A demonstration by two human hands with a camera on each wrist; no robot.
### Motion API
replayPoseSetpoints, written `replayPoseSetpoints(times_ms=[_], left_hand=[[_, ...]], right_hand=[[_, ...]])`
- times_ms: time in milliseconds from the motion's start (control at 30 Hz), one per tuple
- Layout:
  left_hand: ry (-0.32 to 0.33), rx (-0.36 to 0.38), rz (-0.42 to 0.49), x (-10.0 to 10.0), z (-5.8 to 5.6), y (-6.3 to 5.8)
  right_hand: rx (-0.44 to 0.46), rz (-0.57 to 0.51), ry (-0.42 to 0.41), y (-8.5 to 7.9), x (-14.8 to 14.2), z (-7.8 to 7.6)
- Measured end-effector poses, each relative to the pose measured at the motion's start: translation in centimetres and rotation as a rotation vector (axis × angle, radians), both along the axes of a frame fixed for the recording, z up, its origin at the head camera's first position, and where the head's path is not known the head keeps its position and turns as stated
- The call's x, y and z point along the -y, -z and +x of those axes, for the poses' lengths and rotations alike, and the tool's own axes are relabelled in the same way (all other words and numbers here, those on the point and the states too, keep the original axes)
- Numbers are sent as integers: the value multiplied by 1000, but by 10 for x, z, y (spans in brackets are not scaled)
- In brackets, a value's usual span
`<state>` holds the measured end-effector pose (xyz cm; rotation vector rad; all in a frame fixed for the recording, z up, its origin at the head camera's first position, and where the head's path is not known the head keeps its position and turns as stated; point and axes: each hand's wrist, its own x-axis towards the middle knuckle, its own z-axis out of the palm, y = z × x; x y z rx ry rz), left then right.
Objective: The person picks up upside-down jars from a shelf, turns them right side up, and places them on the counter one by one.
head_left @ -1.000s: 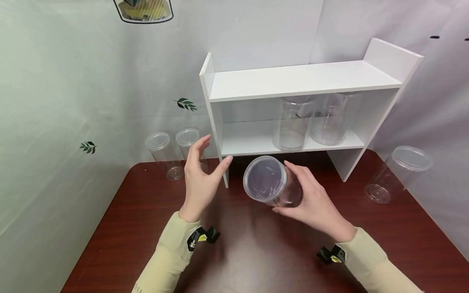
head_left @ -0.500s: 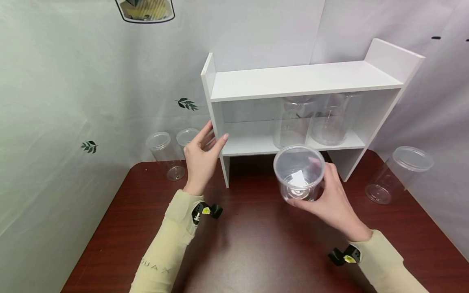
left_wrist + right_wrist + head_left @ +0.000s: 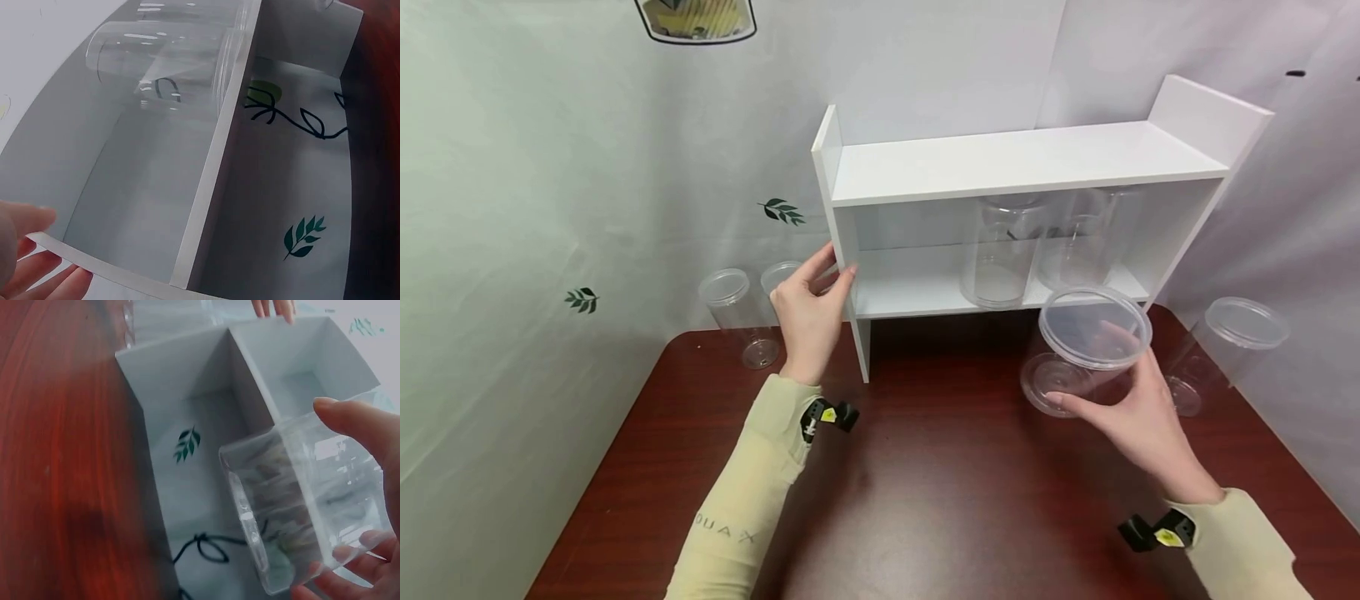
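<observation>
My right hand holds a clear lidded jar round its side, in front of the shelf's right half; the jar is tilted, with its top towards the camera. In the right wrist view the thumb lies on one side of the jar, the fingertips on the other. My left hand pinches the left side panel of a white two-tier shelf, thumb inside and fingers outside. On its middle board stand two large clear jars, one left and one right.
Left of the shelf stand two clear lidded jars, one in the open and one partly behind my left hand. Another lidded jar stands at the right, partly behind my right hand. All are on the dark red table, against a patterned curtain.
My right hand has carried the jar to the right and turned it more upright. From standing apart with spread fingers, my left hand has moved up and taken hold of the shelf's side panel.
</observation>
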<state>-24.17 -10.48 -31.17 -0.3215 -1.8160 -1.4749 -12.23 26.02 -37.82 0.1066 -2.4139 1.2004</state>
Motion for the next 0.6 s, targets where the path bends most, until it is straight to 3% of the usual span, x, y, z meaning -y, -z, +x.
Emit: replayPoseSetpoints(times_ms=[167, 600], left_hand=[[-55, -19, -54, 2, -3, 0], [-35, -25, -96, 5, -5, -3]], right_hand=[[15, 32, 38, 9, -18, 6], [125, 75, 155, 35, -61, 12]])
